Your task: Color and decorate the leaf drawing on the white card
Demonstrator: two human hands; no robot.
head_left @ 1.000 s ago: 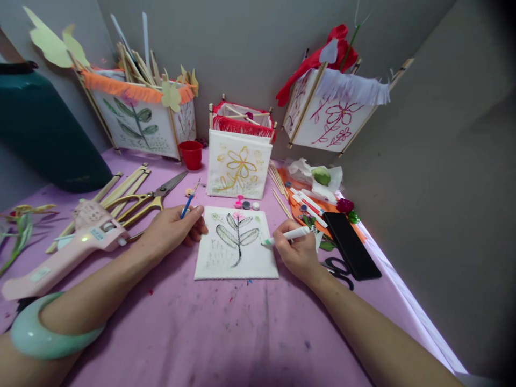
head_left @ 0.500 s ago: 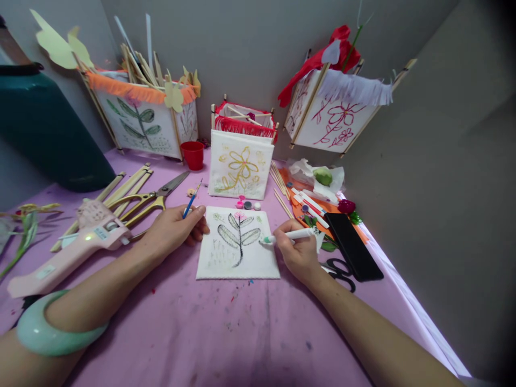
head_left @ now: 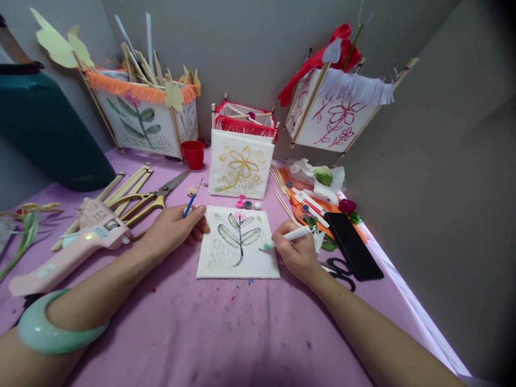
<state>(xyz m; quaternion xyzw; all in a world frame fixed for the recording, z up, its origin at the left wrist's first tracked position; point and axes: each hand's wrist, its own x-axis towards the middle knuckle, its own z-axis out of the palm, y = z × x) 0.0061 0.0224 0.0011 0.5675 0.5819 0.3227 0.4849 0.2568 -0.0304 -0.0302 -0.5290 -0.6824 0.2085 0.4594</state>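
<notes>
1. Right hand [head_left: 297, 253]: fingers wrapped snugly round a slim white plastic marker with a green tip end [head_left: 297, 233], its point at the right-hand part of the panel below
2. Left hand [head_left: 171, 228]: fingers half curled, pinching a thin blue-handled paintbrush [head_left: 189, 205] that leans upward; fingertips at the panel's left edge, contact uncertain
3. Square white cloth panel [head_left: 238, 244], drawn with a dark-stemmed leafy plant and pink flower, lies flat on the counter [head_left: 226, 333] between both hands
4. Pink plastic glue gun [head_left: 102, 233], beside the left forearm, bears pale labels, print too small to read
5. Beyond, a white cloth panel with a yellow flower [head_left: 239, 164] stands upright
</notes>
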